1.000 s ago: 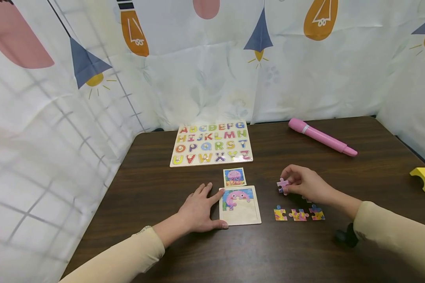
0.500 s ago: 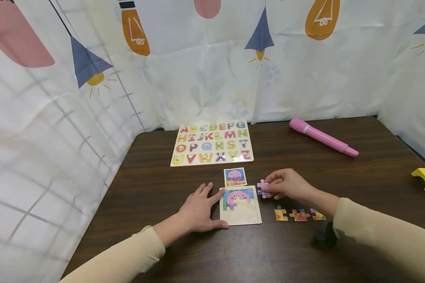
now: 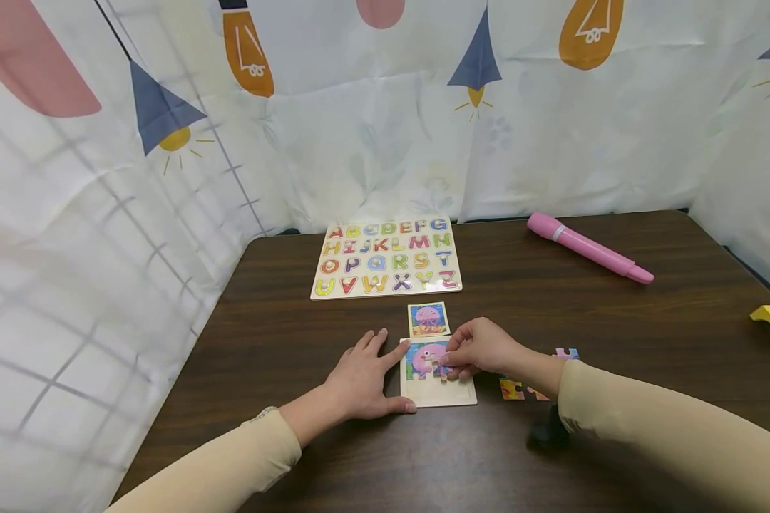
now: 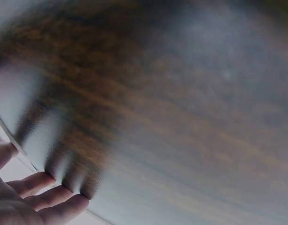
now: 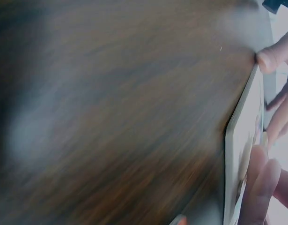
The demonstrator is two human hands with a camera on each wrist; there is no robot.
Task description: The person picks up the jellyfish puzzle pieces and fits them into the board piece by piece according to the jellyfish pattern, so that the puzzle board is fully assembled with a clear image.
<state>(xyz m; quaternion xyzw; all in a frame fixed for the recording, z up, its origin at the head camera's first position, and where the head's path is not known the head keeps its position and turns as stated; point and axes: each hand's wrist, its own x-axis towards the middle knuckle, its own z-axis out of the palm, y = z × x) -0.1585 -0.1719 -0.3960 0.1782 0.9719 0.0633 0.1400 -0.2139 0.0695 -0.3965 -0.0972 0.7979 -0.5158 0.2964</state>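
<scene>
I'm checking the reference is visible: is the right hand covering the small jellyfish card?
No, the small jellyfish card shows whole just beyond the puzzle board, while the right hand pinches a puzzle piece over it.

I see the puzzle board [image 3: 445,397] lying flat, a thin pale square with its far side just short of square to me. Joined pieces [image 3: 428,351] fill its far and left parts, showing a pink jellyfish on blue; the near strip is bare. The right hand [image 3: 481,350] pinches a pink-and-blue piece [image 3: 442,371] over the middle; I can't tell whether it is seated. To the right, partly behind the forearm, I make out loose pieces [image 3: 510,389], some yellow-orange.
</scene>
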